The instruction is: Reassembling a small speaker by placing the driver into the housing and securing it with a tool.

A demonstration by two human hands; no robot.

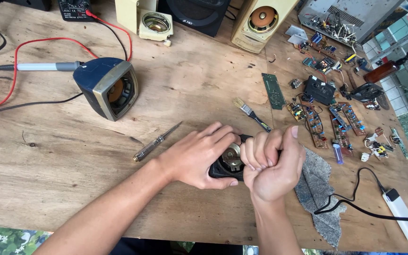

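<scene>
Scuffed plywood makes up our desk (72, 160), its grain worn and stained. Near the middle of its near edge sits a small black speaker driver (226, 163), round, with a shiny metal magnet facing up at us; its axis points upward, and it has no clear long side. Our left hand (199, 156) is cupped around its left rim, fingers curled over the top. Our right hand (272, 165) is closed in a tight fist just right of it, thumb up; whatever it grips is hidden. A clear-handled screwdriver (157, 141) lies to the left, slanting far-right. A bristle brush (251, 113) lies beyond, and a grey felt scrap (315, 184) lies to the right. A blue speaker box (107, 87) stands far left.
</scene>
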